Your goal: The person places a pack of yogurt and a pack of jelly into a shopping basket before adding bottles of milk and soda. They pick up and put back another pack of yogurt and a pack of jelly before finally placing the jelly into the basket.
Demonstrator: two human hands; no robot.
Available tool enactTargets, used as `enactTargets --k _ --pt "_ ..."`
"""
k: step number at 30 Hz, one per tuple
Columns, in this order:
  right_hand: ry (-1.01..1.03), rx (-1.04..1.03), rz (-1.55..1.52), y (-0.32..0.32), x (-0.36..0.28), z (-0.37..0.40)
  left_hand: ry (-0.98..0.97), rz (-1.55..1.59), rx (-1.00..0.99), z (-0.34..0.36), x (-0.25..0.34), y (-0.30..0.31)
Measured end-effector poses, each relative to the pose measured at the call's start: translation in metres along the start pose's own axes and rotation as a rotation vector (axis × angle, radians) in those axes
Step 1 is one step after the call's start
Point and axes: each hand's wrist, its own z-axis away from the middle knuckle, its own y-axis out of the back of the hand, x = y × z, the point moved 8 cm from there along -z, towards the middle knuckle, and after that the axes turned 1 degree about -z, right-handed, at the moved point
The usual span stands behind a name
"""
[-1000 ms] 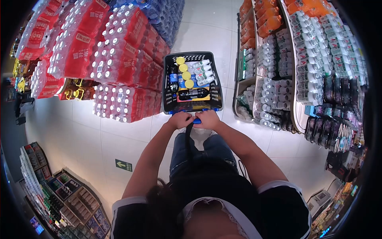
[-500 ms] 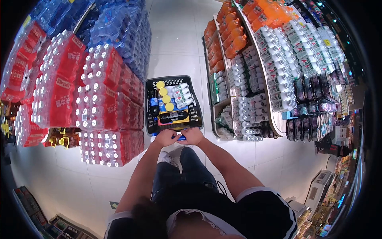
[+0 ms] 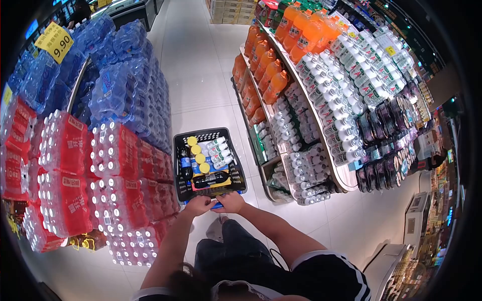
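Note:
Both my hands are on the blue handle [image 3: 216,204] of a black shopping basket cart. My left hand [image 3: 199,205] wraps around the handle's left part, and my right hand [image 3: 231,202] grips it just beside. Ahead of them is the cart's perforated basket [image 3: 176,173]. Inside lie several yellow-lidded containers [image 3: 195,150] in a row and a group of white-capped bottles [image 3: 219,153]. A dark bottle with a blue label [image 3: 186,163] lies along the left side. Another dark bottle [image 3: 211,179] lies crosswise near the handle.
Stacked red-wrapped bottle packs [image 3: 115,155] and blue water packs [image 3: 125,85] line the left, close to the cart. On the right, a shelf unit [image 3: 346,175] holds orange drink bottles [image 3: 275,85] and white-capped bottles [image 3: 346,123]. Cartons [image 3: 233,11] stand at the aisle's far end.
The view has tilted up, bringing cartons and a yellow price sign into sight. Cart and hands now appear lower and slightly left in view. Both hands keep their hold on the handle.

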Motion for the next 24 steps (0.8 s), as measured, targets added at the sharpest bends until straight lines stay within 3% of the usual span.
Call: enactTargets --k 3,5,9,10,13,20,24 --pt "-0.013 -0.024 -0.034 -0.005 0.011 -0.018 0.068 -0.018 -0.119 -0.017 -0.014 0.007" --pt "0.065 0.087 -0.080 0.014 0.010 -0.029 0.137 0.018 -0.191 -0.022 -0.008 0.019" --pt "0.003 -0.099 -0.142 0.020 0.025 -0.055 0.128 -0.090 -0.239 -0.048 -0.016 0.033" --pt "-0.016 -0.107 -0.178 0.024 0.028 -0.061 0.012 -0.130 -0.120 -0.054 -0.016 0.041" --pt "-0.035 -0.089 -0.220 0.032 0.040 -0.081 -0.001 -0.177 -0.111 -0.066 -0.013 0.061" --pt "-0.132 -0.430 -0.263 0.015 0.075 -0.125 0.023 -0.168 -0.185 -0.107 -0.019 0.097" --pt "-0.134 -0.373 -0.255 0.017 0.095 -0.144 0.034 -0.157 -0.187 -0.128 -0.016 0.119"
